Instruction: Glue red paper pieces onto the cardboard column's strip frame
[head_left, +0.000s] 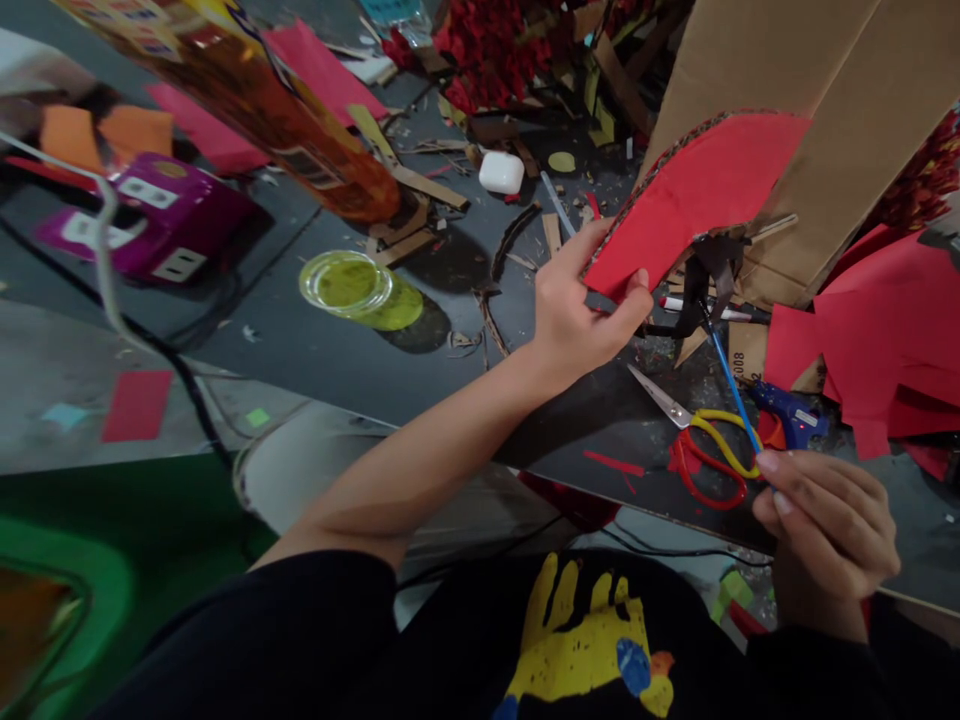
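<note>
My left hand (581,310) grips a cardboard piece faced with red paper (697,195) at its lower left end, thumb on the red face. The piece has a curved outline, with bare corrugated edge showing. In my right hand (832,520), at the lower right, a thin blue stick (731,380) is pinched between thumb and fingers. Its far end reaches a crumpled black strip (709,280) under the red piece; whether they touch I cannot tell. Scissors with yellow and red handles (712,450) lie beside the stick. A blue glue gun (795,415) rests just beyond my right hand.
A large cardboard sheet (750,60) stands behind the red piece. Red paper (892,320) is heaped at right. On the left are a jar of yellow-green liquid (360,290), a tall amber bottle (300,120) and a purple power strip (157,215). Scraps litter the dark table (450,380).
</note>
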